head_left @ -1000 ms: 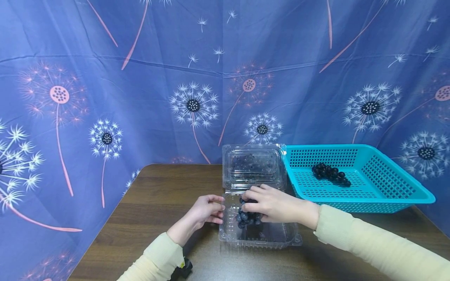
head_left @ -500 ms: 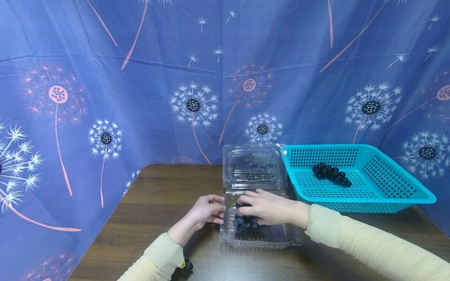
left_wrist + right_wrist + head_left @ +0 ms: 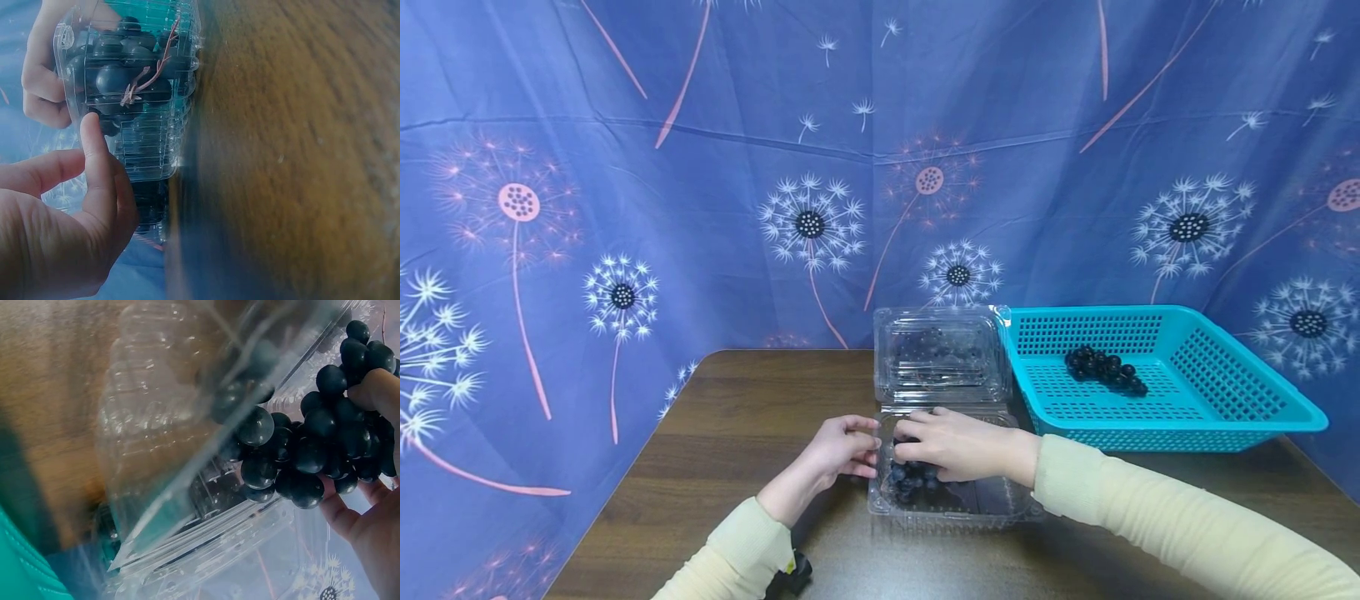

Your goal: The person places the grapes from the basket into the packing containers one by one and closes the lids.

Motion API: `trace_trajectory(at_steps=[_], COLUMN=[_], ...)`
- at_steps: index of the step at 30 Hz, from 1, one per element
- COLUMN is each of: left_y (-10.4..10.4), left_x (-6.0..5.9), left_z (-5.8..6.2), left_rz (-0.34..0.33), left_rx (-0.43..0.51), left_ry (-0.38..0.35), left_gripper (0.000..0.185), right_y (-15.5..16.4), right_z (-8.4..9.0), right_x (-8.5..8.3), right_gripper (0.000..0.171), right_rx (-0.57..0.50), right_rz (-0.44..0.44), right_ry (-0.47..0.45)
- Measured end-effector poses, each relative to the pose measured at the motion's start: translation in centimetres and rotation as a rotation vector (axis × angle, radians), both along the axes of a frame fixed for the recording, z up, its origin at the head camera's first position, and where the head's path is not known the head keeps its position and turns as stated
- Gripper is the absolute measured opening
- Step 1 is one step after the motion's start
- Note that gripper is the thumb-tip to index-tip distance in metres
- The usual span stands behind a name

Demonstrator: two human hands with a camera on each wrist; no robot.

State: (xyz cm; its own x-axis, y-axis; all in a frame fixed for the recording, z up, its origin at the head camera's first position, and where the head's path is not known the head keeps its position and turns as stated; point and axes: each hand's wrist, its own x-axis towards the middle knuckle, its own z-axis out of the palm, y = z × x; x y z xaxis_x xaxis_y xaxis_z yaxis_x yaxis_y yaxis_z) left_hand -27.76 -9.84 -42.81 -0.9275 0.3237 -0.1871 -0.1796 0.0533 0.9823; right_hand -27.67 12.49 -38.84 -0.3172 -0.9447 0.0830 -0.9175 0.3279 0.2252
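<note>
A bunch of dark grapes (image 3: pixel 312 444) is in my right hand (image 3: pixel 958 446), with the thumb and fingers curled round it. The hand and the bunch are inside the base of a clear plastic clamshell box (image 3: pixel 955 521); part of the bunch is hidden under the hand. Through the box wall in the left wrist view, grapes and a reddish stem (image 3: pixel 153 78) show. My left hand (image 3: pixel 842 450) is at the box's left side, its fingers loosely extended, with fingertips at the rim. The clear lid (image 3: pixel 943 354) stands raised at the back.
A turquoise perforated basket (image 3: pixel 1240 437) stands right of the box, with another bunch of dark grapes (image 3: pixel 1105 371) in it. A small black object (image 3: pixel 793 575) lies by the left sleeve. The wooden table (image 3: pixel 730 425) meets a blue dandelion-patterned cloth (image 3: pixel 700 167) behind.
My right hand has moved left and slightly lower within the box, carrying the grapes toward its left wall. The left hand has stayed in place at the rim.
</note>
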Motion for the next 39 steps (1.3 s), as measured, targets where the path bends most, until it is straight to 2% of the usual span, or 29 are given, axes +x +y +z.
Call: trace_trajectory(at_steps=[12, 23, 30, 39], left_y=[0.1, 0.0, 0.0, 0.0], left_x=[-0.2, -0.1, -0.1, -0.1], left_z=[-0.2, -0.2, -0.2, -0.2], left_rz=[-0.004, -0.007, -0.010, -0.006], left_rx=[0.014, 0.006, 0.013, 0.014], left_ry=[0.006, 0.004, 0.005, 0.003], left_gripper=[0.042, 0.042, 0.042, 0.043], right_y=[-0.5, -0.2, 0.0, 0.5], right_z=[-0.4, -0.5, -0.1, 1.5], right_x=[-0.5, -0.3, -0.1, 0.4], right_gripper=[0.055, 0.056, 0.058, 0.061], right_rx=[0.013, 0.016, 0.021, 0.048], right_rz=[0.012, 0.013, 0.025, -0.001], right_ry=[0.028, 0.025, 0.055, 0.083])
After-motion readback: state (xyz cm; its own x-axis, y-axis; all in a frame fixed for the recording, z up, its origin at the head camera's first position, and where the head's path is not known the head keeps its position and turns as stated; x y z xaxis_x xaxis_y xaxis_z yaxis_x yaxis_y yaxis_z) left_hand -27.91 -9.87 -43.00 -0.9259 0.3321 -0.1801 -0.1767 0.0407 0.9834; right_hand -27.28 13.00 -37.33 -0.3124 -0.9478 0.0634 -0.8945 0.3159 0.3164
